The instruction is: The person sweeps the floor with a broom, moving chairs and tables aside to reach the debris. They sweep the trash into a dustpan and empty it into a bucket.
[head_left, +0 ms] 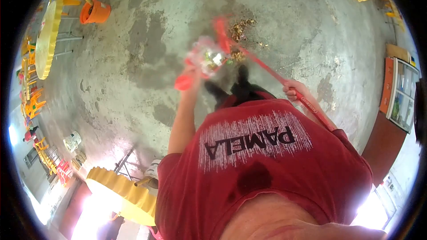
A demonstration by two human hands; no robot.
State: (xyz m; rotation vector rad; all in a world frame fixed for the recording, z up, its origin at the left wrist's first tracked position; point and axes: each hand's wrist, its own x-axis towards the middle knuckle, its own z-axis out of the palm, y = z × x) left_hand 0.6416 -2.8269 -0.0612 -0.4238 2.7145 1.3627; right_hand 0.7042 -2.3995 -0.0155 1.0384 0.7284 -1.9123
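My right hand (293,90) is closed around the red handle of a broom (267,67), which slants from my forearm down to the floor ahead of my feet. The broom's red head (222,33) is blurred by motion. Beside it, what looks like a red dustpan (195,55) carries shiny white and green bits, also smeared. My left hand (191,73) grips it near its red end, though the fingers are hard to make out. A pile of brown and yellowish litter (241,31) lies next to the broom head, with more scraps (238,56) closer to my shoes.
An orange bucket (95,12) stands on the stained concrete floor at upper left. Round tables with yellow covers (48,38) and yellow chairs (34,102) line the left side. Another yellow-covered table (122,195) is behind me at lower left. A glass-fronted cabinet (402,93) stands at right.
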